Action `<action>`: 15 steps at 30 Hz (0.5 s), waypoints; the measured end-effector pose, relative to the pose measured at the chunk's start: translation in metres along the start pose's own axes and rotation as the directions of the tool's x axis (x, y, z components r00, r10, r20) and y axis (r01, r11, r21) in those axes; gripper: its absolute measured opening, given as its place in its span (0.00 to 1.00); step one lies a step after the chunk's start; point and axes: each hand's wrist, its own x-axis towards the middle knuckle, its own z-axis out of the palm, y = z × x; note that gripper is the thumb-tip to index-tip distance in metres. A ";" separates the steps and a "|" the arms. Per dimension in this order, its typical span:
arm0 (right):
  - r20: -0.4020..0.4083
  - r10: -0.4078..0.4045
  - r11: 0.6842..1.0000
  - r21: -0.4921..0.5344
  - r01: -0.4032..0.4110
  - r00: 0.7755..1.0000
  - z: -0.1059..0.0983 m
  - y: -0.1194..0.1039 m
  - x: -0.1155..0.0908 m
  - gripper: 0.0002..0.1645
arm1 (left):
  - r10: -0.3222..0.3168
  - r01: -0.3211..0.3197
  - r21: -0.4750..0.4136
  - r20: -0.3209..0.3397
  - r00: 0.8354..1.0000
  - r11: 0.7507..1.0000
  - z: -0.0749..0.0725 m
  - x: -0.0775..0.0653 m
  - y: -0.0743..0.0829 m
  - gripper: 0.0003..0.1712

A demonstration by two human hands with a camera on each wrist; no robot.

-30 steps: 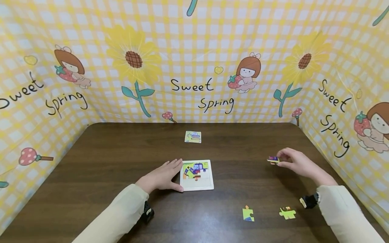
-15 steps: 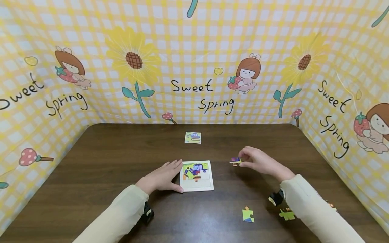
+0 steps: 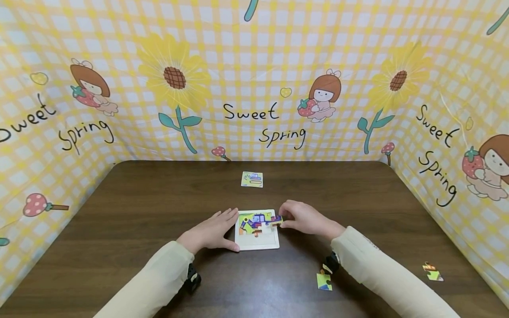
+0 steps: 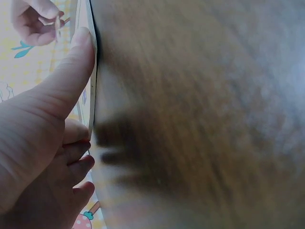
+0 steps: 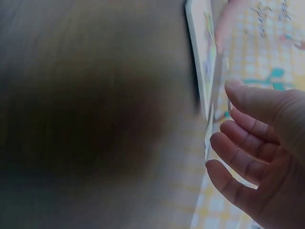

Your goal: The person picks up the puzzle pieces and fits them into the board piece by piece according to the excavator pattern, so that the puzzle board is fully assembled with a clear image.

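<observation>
A white puzzle tray (image 3: 262, 240) lies mid-table, its upper part filled with pieces of a purple vehicle picture and its lower part bare. My left hand (image 3: 207, 231) rests along the tray's left edge with fingers extended, the thumb at the near corner. Between thumb and fingers, my right hand (image 3: 308, 217) pinches a puzzle piece (image 3: 275, 220) over the tray's right edge. In the right wrist view this puzzle piece (image 5: 228, 95) appears edge-on and thin, apart from the tray. The left wrist view shows the left thumb (image 4: 78, 57) against the tray's side.
A loose green puzzle piece (image 3: 324, 282) lies below the right wrist. Another puzzle piece (image 3: 432, 272) with orange and green sits far right, beyond the sleeve. Behind the tray is a small picture card (image 3: 252, 179). A checked cloth (image 3: 254, 66) surrounds the table's back and sides.
My right hand has carried the puzzle piece leftward from the table's right side to the tray. Its sleeve now hides one loose piece and uncovers another. The left hand has stayed in place.
</observation>
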 end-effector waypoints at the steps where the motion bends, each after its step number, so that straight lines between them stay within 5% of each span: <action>1: 0.005 -0.008 1.000 -0.004 0.008 1.000 0.003 -0.003 0.002 0.12 | -0.001 0.001 0.001 0.000 1.000 1.000 0.000 0.000 0.000 0.56; 7: 0.025 -0.030 0.999 -0.031 0.031 0.999 0.015 -0.015 0.009 0.13 | -0.006 0.006 -0.004 0.005 1.000 1.000 -0.001 -0.001 0.001 0.55; 15: 0.048 0.041 0.999 -0.027 -0.039 0.998 0.020 -0.019 0.013 0.14 | 0.006 -0.006 -0.003 0.000 1.000 1.000 -0.001 -0.001 0.002 0.55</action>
